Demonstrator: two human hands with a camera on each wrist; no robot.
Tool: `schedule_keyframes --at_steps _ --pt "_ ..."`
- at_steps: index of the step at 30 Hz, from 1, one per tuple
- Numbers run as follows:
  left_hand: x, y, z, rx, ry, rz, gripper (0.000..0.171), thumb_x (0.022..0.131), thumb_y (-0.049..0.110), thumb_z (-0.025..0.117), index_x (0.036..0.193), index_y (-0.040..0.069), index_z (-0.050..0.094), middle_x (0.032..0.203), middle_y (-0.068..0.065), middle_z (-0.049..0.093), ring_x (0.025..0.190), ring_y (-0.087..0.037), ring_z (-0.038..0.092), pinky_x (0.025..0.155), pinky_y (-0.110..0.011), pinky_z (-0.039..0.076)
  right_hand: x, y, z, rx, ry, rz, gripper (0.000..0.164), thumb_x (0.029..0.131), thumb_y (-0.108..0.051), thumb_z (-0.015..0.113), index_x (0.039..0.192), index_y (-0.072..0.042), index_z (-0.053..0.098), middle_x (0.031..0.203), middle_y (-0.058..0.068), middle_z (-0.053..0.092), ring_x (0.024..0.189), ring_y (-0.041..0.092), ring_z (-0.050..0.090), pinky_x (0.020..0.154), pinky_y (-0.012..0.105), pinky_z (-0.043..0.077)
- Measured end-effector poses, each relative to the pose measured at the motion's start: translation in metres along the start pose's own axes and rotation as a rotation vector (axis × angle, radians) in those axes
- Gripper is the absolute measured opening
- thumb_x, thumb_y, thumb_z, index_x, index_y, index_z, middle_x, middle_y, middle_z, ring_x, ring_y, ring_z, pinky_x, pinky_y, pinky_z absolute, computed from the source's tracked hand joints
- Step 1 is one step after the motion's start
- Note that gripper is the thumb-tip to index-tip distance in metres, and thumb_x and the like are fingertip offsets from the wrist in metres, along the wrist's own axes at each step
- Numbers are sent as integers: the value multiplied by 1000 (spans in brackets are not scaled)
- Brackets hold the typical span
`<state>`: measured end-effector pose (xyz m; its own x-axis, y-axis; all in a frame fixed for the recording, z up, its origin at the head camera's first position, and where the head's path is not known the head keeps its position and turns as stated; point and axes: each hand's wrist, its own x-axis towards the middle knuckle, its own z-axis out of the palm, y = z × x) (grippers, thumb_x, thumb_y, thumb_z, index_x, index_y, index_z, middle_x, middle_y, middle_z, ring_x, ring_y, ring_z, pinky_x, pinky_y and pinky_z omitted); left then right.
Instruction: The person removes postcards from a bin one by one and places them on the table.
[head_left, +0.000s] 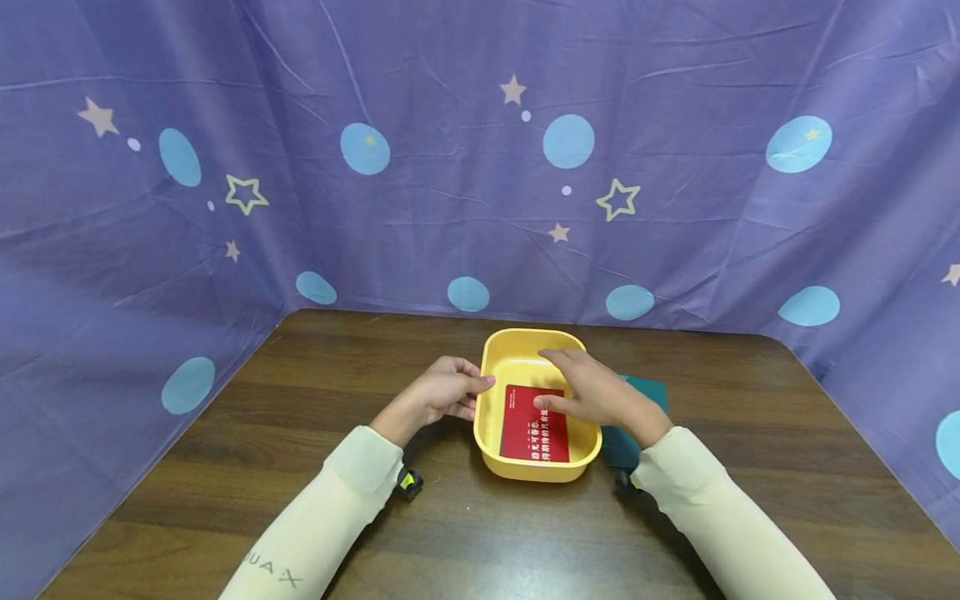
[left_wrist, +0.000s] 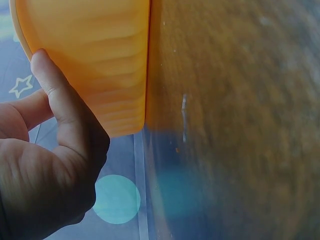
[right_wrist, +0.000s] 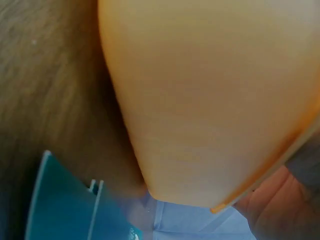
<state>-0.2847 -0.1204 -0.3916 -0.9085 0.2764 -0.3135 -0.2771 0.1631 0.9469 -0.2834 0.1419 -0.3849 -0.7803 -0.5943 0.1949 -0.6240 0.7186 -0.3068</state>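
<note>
A yellow plastic basin (head_left: 536, 473) with rounded corners stands on the table in the head view. Inside it lies a flat red rectangular item (head_left: 525, 429) with white printed characters. My left hand (head_left: 452, 387) pinches the basin's left rim, thumb over the edge and fingers against the outer wall. That ribbed outer wall also shows in the left wrist view, with the left hand (left_wrist: 55, 140) at its edge. My right hand (head_left: 592, 387) reaches across the right rim, its fingers spread above the basin, the thumb overlapping the red item. The right wrist view shows mostly basin wall (right_wrist: 200, 110).
A teal piece (head_left: 651, 392) lies right of the basin, partly under my right wrist; the right wrist view shows its thin raised edges (right_wrist: 62, 210). The brown wooden table (head_left: 337, 375) ends at a purple curtain (head_left: 450, 208) with stars and blue dots.
</note>
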Motion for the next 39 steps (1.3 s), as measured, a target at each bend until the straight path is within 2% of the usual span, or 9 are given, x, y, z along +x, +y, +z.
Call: schedule_keyframes --at_steps 5,9,12,22,26,29,34,39 --pt "0 -1 0 -4 -16 13 23 94 11 65 104 -1 48 73 -9 59 52 -14 58 49 -26 58 0 -2 3 -26 -81 4 83 84 -54 71 144 -5 42 133 13 54 121 28 48 103 45 44" --pt "1 0 1 -4 -19 10 24 94 11 65 104 -1 48 73 -10 59 52 -14 58 49 -26 58 -1 -4 4 -72 -153 3 87 81 -60 70 144 -6 44 126 8 61 117 27 51 107 47 36" --pt "1 0 1 2 -22 9 24 94 11 66 105 -1 48 76 -11 59 53 -14 59 50 -27 58 -1 -6 5 -111 -183 4 91 78 -64 71 144 -6 45 123 4 63 115 25 52 110 48 29" --pt "2 -1 0 10 -18 8 26 94 13 66 106 -2 49 77 -11 59 54 -14 59 50 -27 58 2 -11 8 -228 -270 36 107 64 -76 72 146 -15 44 120 -1 63 113 22 51 110 47 26" --pt "2 0 0 10 -15 9 26 94 13 66 106 -2 49 77 -11 60 55 -15 60 50 -27 58 3 -13 9 -284 -298 48 109 60 -80 70 145 -18 45 115 -4 65 108 20 54 111 49 23" --pt "1 0 0 9 -11 7 26 94 14 66 106 -2 49 77 -11 60 55 -15 60 50 -27 58 4 -13 10 -302 -311 48 110 58 -80 71 145 -18 46 117 -5 65 106 18 56 112 48 22" --pt "0 0 0 9 -10 4 27 94 14 67 107 -2 48 77 -10 58 54 -14 59 51 -27 58 5 -14 10 -317 -315 49 110 56 -79 72 144 -17 46 127 -1 60 111 18 55 110 46 24" --pt "1 -1 -1 5 -13 3 28 93 14 67 107 -2 48 76 -10 58 54 -14 59 51 -28 59 4 -16 10 -320 -302 48 110 56 -81 71 142 -16 48 128 3 58 115 20 51 107 45 27"
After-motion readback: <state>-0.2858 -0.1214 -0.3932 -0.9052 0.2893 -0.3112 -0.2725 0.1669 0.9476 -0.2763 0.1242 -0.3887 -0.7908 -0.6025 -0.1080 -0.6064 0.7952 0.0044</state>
